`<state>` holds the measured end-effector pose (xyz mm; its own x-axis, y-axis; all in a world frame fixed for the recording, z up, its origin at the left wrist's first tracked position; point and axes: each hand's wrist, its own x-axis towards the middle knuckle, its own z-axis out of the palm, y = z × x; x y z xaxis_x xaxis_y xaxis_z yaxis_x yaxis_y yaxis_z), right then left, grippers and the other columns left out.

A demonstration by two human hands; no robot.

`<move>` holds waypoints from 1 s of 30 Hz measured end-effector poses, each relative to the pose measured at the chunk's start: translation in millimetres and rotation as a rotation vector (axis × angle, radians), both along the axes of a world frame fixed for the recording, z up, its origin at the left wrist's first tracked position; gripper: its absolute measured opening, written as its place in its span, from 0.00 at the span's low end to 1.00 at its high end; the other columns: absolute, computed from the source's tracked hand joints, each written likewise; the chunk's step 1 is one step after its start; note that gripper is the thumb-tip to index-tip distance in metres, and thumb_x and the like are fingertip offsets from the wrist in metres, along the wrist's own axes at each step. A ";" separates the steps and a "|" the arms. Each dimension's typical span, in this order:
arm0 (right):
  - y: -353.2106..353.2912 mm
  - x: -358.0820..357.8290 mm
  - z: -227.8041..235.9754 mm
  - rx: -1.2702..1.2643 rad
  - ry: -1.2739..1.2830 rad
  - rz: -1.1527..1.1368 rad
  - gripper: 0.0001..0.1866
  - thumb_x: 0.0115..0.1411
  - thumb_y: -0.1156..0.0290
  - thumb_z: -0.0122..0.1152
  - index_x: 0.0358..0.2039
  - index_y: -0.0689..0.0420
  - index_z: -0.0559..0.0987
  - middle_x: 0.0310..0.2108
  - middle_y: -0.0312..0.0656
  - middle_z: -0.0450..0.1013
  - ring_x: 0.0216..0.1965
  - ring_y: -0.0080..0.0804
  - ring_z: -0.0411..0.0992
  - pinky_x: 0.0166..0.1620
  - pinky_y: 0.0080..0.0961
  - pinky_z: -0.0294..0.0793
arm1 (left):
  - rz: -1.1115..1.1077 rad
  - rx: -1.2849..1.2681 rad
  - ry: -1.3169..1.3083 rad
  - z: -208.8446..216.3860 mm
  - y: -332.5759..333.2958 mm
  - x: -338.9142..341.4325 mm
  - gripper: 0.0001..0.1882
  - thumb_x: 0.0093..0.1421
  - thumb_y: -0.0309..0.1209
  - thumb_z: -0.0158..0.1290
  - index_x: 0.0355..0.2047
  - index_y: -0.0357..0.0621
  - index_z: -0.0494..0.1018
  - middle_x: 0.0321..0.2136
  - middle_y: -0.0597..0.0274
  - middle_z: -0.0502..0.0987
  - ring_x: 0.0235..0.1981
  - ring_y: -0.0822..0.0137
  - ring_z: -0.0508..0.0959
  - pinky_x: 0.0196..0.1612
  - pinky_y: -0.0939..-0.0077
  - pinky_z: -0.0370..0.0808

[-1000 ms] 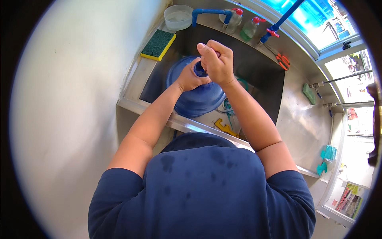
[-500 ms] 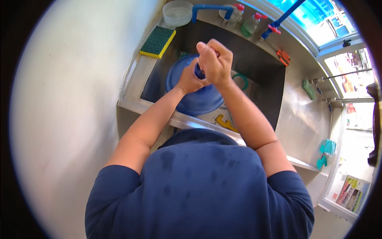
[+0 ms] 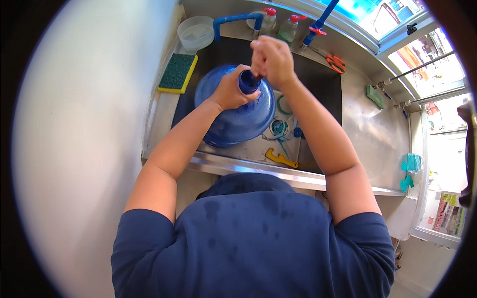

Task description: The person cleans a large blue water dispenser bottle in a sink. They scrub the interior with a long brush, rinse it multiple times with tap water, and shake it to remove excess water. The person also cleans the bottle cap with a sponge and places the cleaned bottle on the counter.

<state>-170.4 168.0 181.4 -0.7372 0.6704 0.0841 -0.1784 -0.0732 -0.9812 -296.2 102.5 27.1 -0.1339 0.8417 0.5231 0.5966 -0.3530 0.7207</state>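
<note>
Left hand (image 3: pixel 229 93) gripping blue jug neck (image 3: pixel 243 89)
Right hand (image 3: pixel 273 62) is curling its fingers around a mostly hidden dark object (image 3: pixel 256 78)

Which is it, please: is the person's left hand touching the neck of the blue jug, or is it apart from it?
Touching: the head view shows the left hand curled against the blue jug's neck, fingers and thumb spread around it.

No readable lettering anywhere in view! Out between three and four o'clock, by the window (image 3: pixel 445 154), there's what looks like a printed sheet (image 3: pixel 447 213), green up top, reddish below, its markings blurred and far too small to make out!
</note>
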 end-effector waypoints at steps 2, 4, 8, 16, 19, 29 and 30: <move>-3.8 3.0 -18.2 0.616 0.080 0.042 0.14 0.58 0.71 0.58 0.18 0.62 0.70 0.13 0.36 0.60 0.17 0.19 0.58 0.22 0.22 0.60 | -0.122 -0.122 -0.155 -0.5 6.7 -8.8 0.24 0.48 0.39 0.67 0.42 0.48 0.70 0.38 0.51 0.79 0.42 0.51 0.80 0.46 0.64 0.76; -2.2 9.4 -55.1 0.768 0.060 0.187 0.13 0.55 0.70 0.60 0.18 0.63 0.71 0.14 0.38 0.59 0.20 0.17 0.57 0.22 0.21 0.59 | -0.243 -0.210 -0.211 -2.6 10.0 -9.6 0.24 0.49 0.39 0.66 0.43 0.47 0.71 0.40 0.50 0.79 0.45 0.53 0.79 0.46 0.64 0.76; 36.1 -11.6 -114.0 0.319 0.130 -0.123 0.15 0.54 0.68 0.60 0.15 0.62 0.71 0.14 0.33 0.62 0.18 0.18 0.57 0.22 0.22 0.58 | 0.157 0.081 -0.163 -11.4 13.9 18.1 0.32 0.48 0.44 0.68 0.51 0.50 0.68 0.39 0.51 0.78 0.44 0.51 0.79 0.46 0.64 0.76; 93.1 14.9 110.6 -0.195 0.376 -0.418 0.22 0.66 0.55 0.54 0.18 0.46 0.62 0.09 0.30 0.54 0.08 0.24 0.53 0.16 0.25 0.57 | 0.254 -0.045 -0.104 -4.2 29.1 10.6 0.40 0.46 0.48 0.70 0.56 0.56 0.64 0.40 0.53 0.79 0.42 0.51 0.80 0.48 0.63 0.76; 117.0 57.6 132.5 -0.092 0.662 0.158 0.25 0.66 0.48 0.54 0.18 0.47 0.63 0.09 0.31 0.54 0.08 0.25 0.53 0.16 0.25 0.59 | 0.221 -0.015 0.003 4.7 33.2 3.9 0.37 0.50 0.49 0.67 0.58 0.55 0.66 0.43 0.51 0.79 0.45 0.52 0.79 0.50 0.64 0.75; 111.3 103.8 31.0 0.014 0.399 -0.484 0.21 0.64 0.57 0.58 0.17 0.51 0.66 0.11 0.35 0.60 0.10 0.26 0.60 0.18 0.30 0.64 | -0.051 -0.155 0.039 2.7 100.7 66.8 0.15 0.64 0.41 0.56 0.43 0.45 0.78 0.37 0.56 0.79 0.43 0.58 0.78 0.47 0.68 0.73; 104.3 107.1 16.0 0.013 0.365 -0.462 0.20 0.64 0.59 0.58 0.17 0.53 0.67 0.11 0.36 0.60 0.10 0.28 0.60 0.19 0.31 0.63 | -0.095 -0.244 0.029 0.5 102.8 71.8 0.15 0.64 0.42 0.55 0.43 0.45 0.78 0.37 0.55 0.80 0.43 0.56 0.79 0.47 0.67 0.74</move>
